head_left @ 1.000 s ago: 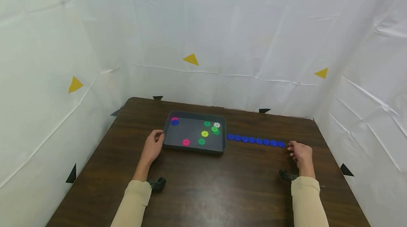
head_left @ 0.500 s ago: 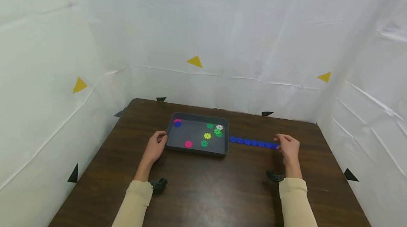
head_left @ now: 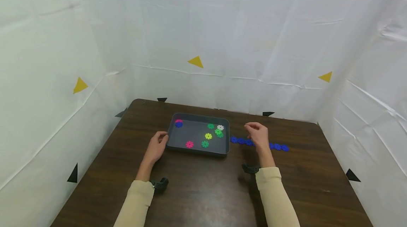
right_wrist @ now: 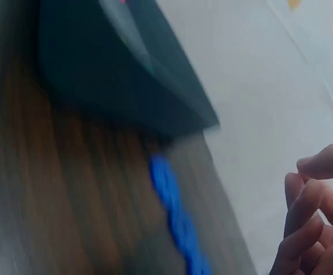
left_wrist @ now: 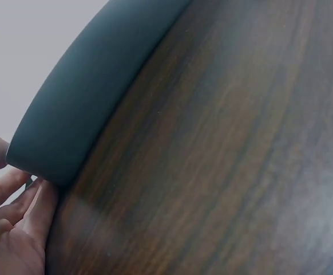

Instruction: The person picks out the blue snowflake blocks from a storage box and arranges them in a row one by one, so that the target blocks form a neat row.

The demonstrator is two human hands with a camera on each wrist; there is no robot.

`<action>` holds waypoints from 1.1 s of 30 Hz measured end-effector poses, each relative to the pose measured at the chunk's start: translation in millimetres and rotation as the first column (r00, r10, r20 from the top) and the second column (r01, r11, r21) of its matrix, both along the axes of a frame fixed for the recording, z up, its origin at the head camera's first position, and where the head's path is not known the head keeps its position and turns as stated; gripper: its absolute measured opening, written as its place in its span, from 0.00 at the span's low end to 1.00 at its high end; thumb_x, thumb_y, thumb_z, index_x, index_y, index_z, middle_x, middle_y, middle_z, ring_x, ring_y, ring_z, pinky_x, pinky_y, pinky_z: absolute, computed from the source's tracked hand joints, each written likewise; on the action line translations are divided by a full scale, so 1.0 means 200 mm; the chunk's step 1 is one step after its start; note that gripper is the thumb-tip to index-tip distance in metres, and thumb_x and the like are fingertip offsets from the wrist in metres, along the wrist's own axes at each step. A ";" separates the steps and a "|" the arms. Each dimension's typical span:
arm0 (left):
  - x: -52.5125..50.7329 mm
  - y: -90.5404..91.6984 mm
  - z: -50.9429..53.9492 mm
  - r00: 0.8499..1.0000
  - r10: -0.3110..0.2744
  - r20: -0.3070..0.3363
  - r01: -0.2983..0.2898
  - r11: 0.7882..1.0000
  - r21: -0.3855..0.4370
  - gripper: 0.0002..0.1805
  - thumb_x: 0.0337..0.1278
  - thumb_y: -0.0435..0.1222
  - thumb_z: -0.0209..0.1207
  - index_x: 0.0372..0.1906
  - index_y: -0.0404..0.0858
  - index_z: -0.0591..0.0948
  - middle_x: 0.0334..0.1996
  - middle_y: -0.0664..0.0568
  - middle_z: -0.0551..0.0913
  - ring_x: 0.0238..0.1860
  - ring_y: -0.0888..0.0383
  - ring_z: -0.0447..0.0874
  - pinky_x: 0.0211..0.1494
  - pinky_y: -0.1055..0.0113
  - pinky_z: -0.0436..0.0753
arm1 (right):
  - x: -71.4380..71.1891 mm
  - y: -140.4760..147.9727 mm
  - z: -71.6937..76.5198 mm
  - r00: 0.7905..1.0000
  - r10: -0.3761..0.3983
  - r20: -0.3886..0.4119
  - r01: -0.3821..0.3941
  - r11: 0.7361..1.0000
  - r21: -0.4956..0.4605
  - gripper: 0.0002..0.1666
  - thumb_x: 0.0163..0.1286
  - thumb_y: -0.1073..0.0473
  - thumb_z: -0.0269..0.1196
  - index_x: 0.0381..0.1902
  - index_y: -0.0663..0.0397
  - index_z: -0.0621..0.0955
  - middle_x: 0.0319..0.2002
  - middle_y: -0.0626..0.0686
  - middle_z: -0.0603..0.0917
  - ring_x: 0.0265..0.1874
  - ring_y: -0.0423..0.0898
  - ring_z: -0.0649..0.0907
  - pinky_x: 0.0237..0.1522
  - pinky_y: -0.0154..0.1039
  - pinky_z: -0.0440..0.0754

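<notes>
A dark grey tray (head_left: 192, 131) sits on the brown table. At its left side, my left hand (head_left: 156, 145) holds the tray's edge; in the left wrist view the thumb lies over the rim and the fingers sit against the outer wall (left_wrist: 69, 109). My right hand (head_left: 259, 136) hovers over a row of blue snowflake-shaped plastic discs (head_left: 241, 141), hiding the row's middle. Its fingers are loosely bent, with nothing seen between them in the right wrist view, where the blue row (right_wrist: 178, 220) looks blurred.
Inside the tray lie a blue disc (head_left: 178, 124) over a pink one, another pink disc (head_left: 189, 144), a yellow disc (head_left: 208, 136), a white disc (head_left: 220, 127) and several green discs (head_left: 205, 144). White sheeting (head_left: 241, 43) surrounds the table (head_left: 203, 184).
My right hand has moved left from the row's right end to above its middle, uncovering the right-end discs. My left hand stays at the tray.
</notes>
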State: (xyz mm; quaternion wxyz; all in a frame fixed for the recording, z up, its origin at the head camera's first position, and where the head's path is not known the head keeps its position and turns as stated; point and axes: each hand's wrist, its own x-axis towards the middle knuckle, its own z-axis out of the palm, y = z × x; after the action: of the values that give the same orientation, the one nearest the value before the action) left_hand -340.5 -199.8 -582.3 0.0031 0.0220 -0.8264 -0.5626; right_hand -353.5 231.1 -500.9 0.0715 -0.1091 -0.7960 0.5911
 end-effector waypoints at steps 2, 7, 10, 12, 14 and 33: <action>0.00 -0.01 0.00 1.000 0.004 0.003 -0.004 1.000 0.001 0.25 0.87 0.47 0.50 0.74 0.36 0.73 0.74 0.35 0.75 0.76 0.37 0.72 0.77 0.36 0.72 | -0.02 -0.10 0.01 0.999 0.051 -0.001 -0.051 0.999 0.001 0.19 0.79 0.54 0.68 0.57 0.63 0.86 0.47 0.56 0.88 0.27 0.42 0.82 0.36 0.37 0.85; 0.02 -0.02 0.01 1.000 0.020 0.006 -0.021 1.000 0.008 0.25 0.86 0.47 0.51 0.74 0.37 0.74 0.74 0.36 0.76 0.76 0.37 0.72 0.77 0.36 0.72 | -0.07 -0.33 0.03 0.985 0.173 0.006 -0.173 0.985 0.006 0.18 0.78 0.55 0.68 0.57 0.63 0.87 0.51 0.59 0.88 0.30 0.44 0.81 0.39 0.40 0.85; 0.02 -0.02 0.01 1.000 0.019 0.002 -0.019 1.000 0.018 0.25 0.86 0.47 0.51 0.73 0.37 0.74 0.74 0.36 0.76 0.77 0.37 0.72 0.78 0.36 0.72 | -0.08 -0.45 0.03 0.977 0.212 0.014 -0.212 0.977 0.006 0.18 0.78 0.56 0.68 0.57 0.62 0.87 0.52 0.60 0.87 0.36 0.50 0.82 0.44 0.47 0.85; 0.02 -0.02 0.00 1.000 0.015 0.001 -0.015 1.000 0.025 0.25 0.86 0.47 0.51 0.73 0.37 0.74 0.74 0.36 0.76 0.76 0.37 0.72 0.78 0.36 0.72 | -0.09 -0.51 0.01 0.973 0.230 0.020 -0.231 0.973 0.018 0.18 0.79 0.56 0.67 0.58 0.62 0.87 0.53 0.61 0.87 0.41 0.56 0.83 0.47 0.51 0.86; 0.02 -0.02 0.00 1.000 0.012 0.000 -0.012 1.000 0.028 0.25 0.86 0.47 0.51 0.73 0.37 0.74 0.73 0.36 0.76 0.76 0.38 0.73 0.77 0.37 0.72 | -0.09 -0.57 0.00 0.968 0.250 0.028 -0.251 0.968 0.029 0.18 0.79 0.56 0.66 0.59 0.62 0.87 0.55 0.62 0.86 0.48 0.60 0.83 0.49 0.55 0.86; 0.05 0.05 0.01 0.999 0.016 -0.033 -0.015 0.999 0.040 0.23 0.86 0.45 0.52 0.72 0.36 0.75 0.72 0.35 0.77 0.74 0.37 0.75 0.75 0.36 0.75 | -0.16 -0.98 -0.15 0.957 0.281 0.076 -0.291 0.938 0.188 0.16 0.76 0.55 0.69 0.54 0.61 0.87 0.53 0.62 0.89 0.47 0.56 0.88 0.50 0.53 0.88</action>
State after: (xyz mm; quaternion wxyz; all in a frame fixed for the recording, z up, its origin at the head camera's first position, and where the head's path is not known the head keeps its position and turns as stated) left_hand -329.5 -188.9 -580.3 0.0209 0.0189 -0.8148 -0.5790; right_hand -386.4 35.4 -530.7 -0.0236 0.0012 -0.8596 0.5104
